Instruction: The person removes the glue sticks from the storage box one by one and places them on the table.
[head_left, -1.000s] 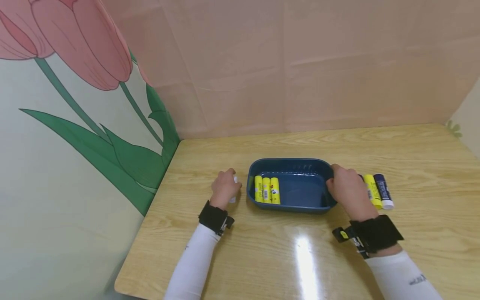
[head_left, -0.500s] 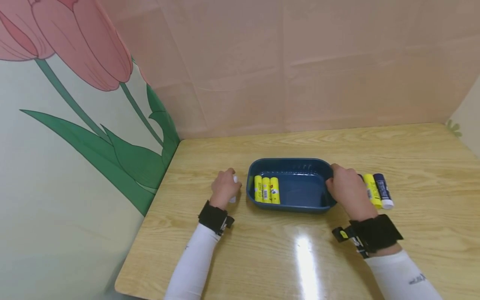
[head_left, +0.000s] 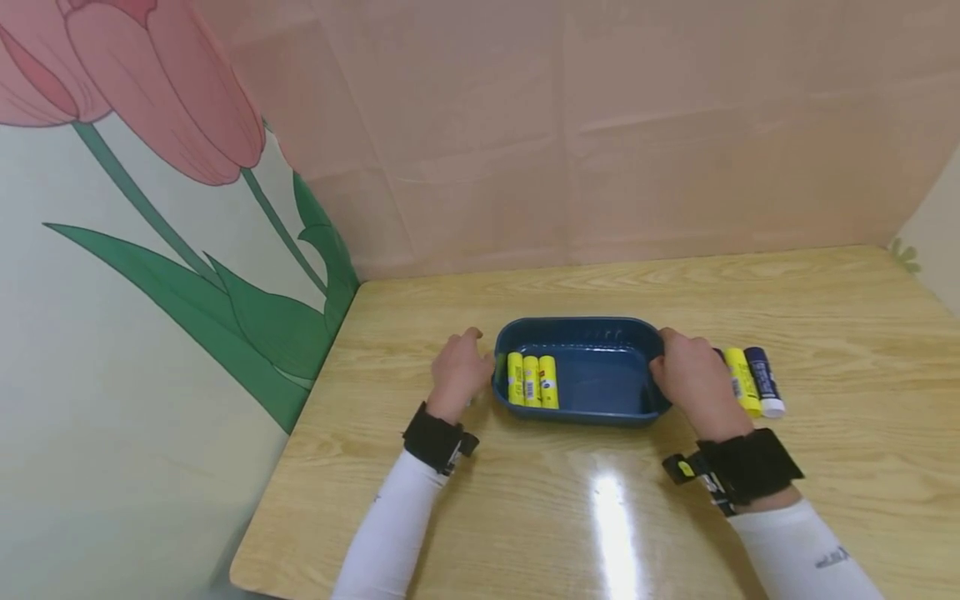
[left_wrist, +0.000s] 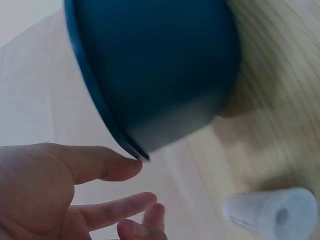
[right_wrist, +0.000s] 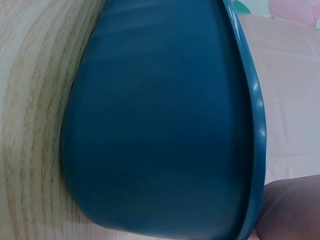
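A dark blue rectangular bin [head_left: 611,416] stands on the table with several yellow glue sticks [head_left: 532,382] side by side at its left end. My right hand [head_left: 693,385] grips the bin's right end, thumb over the rim; in the right wrist view part of that hand [right_wrist: 292,207] shows at the rim. My left hand [head_left: 459,375] is at the bin's left end. In the left wrist view its thumb [left_wrist: 110,165] is at the rim's corner, and the other fingers are loosely bent around nothing. A white cylinder [left_wrist: 272,212] lies on the table below that hand.
Right of the bin, partly behind my right hand, lie a yellow glue stick [head_left: 741,382] and a dark blue one with a white end [head_left: 765,382]; a further dark one is mostly hidden. The wooden table [head_left: 525,517] meets a pink-covered wall [head_left: 480,167] at the back.
My left hand has left the white cylinder and moved slightly right to the bin's left end. My right hand keeps its grip, and the bin has barely moved.
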